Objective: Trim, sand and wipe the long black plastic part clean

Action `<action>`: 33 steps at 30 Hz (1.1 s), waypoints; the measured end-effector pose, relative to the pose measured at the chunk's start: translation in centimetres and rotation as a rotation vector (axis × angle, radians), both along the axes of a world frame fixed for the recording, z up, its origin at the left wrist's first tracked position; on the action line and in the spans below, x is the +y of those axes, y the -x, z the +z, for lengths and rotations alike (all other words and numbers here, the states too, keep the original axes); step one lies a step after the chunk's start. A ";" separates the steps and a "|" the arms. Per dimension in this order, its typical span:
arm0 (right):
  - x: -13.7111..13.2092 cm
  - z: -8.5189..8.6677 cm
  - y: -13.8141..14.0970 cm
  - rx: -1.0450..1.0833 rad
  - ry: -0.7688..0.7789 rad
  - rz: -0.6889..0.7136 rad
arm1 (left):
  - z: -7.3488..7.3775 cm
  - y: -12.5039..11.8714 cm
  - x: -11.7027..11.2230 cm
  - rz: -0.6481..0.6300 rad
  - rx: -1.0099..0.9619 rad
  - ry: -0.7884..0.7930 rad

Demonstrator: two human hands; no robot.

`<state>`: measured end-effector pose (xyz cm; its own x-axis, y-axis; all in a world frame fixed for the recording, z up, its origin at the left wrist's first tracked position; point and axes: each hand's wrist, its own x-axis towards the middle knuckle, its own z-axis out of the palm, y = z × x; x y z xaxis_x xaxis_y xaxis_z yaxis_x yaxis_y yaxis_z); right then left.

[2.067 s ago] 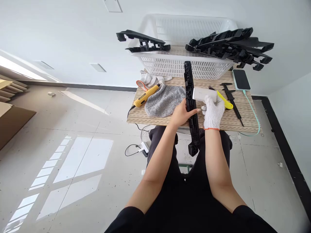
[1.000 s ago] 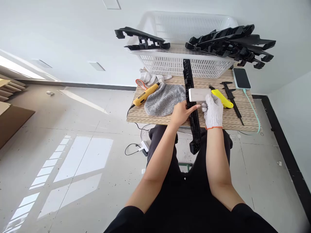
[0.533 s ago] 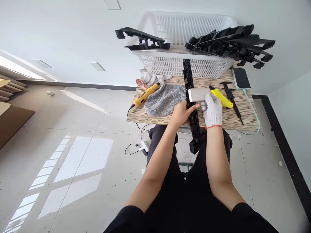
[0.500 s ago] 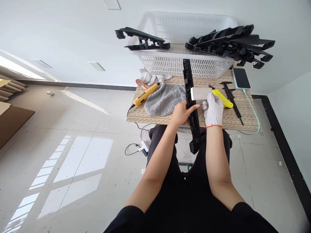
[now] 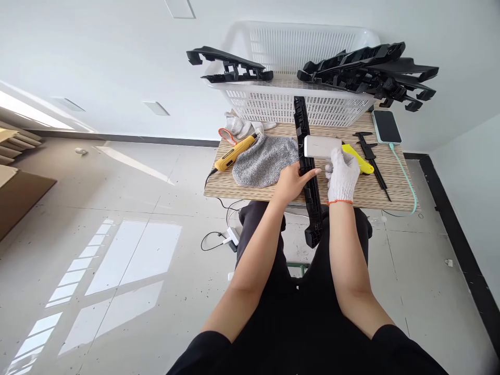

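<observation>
A long black plastic strip (image 5: 311, 195) with ribs and clip features runs from the basket front across the table, its near end past the table edge above my lap. Bare and wrapped round it near the middle is my left hand (image 5: 292, 180), thumb across the top. My right hand (image 5: 342, 169), in a white knit glove with an orange cuff, grips a whitish rectangular block (image 5: 321, 147). The block's left end lies over the strip; whether it presses on it I cannot tell. Beside the glove lies a yellow-handled tool (image 5: 357, 159), partly hidden.
Behind stands a white slotted basket (image 5: 258, 101) holding several black plastic parts (image 5: 351, 70). On the wood-patterned table (image 5: 253, 194) are a grey cloth (image 5: 265, 161), a yellow corded tool (image 5: 235, 153), a spare glove (image 5: 238, 125), black calipers (image 5: 369, 151) and a phone (image 5: 386, 126) with a green cable.
My right hand and the block have shifted slightly left and away from me along the strip. My left hand keeps its hold in the same place.
</observation>
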<state>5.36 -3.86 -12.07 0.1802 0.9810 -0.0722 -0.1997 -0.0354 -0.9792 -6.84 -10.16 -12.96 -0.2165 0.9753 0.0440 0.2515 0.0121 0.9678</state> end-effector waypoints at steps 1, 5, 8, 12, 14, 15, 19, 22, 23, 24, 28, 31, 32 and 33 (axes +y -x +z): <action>0.0 0.0 0.0 0.001 0.000 -0.014 | 0.0 0.0 0.0 -0.002 -0.003 -0.002; -0.1 0.1 0.1 -0.042 0.010 0.044 | -0.1 0.0 0.0 -0.006 -0.008 0.002; 0.0 0.3 -0.2 0.014 0.032 -0.021 | -0.1 0.0 0.0 -0.007 -0.020 0.001; -0.2 0.6 -0.4 0.005 0.044 -0.006 | -0.1 0.0 0.0 -0.016 -0.031 -0.007; -0.3 0.6 -0.4 -0.010 0.033 0.010 | -0.2 0.0 0.0 -0.003 -0.014 -0.004; -0.3 0.6 -0.4 -0.024 0.024 0.013 | -0.2 0.0 0.1 0.004 -0.004 -0.001; -0.2 0.4 -0.4 -0.058 0.018 0.001 | -0.2 0.0 0.2 0.001 0.002 -0.008; -0.1 0.3 -0.3 -0.062 0.043 0.040 | -0.2 0.1 0.2 0.002 0.030 -0.019; -0.1 0.3 -0.3 -0.069 0.044 0.069 | -0.2 0.1 0.2 0.001 0.042 -0.020; -0.1 0.3 -0.3 -0.069 0.041 0.087 | -0.2 0.1 0.2 0.000 0.049 -0.020; -0.3 0.6 -0.3 0.002 0.062 0.046 | -0.3 0.2 0.2 -0.002 0.030 -0.010; -0.6 0.8 -0.5 -0.002 0.136 0.154 | -0.4 0.2 0.2 -0.013 0.043 -0.020; -0.6 0.8 -0.7 0.002 0.161 0.192 | -0.4 0.3 0.2 -0.017 0.044 -0.026; -0.7 0.7 -0.8 0.015 0.179 0.213 | -0.4 0.3 0.2 -0.023 0.040 -0.029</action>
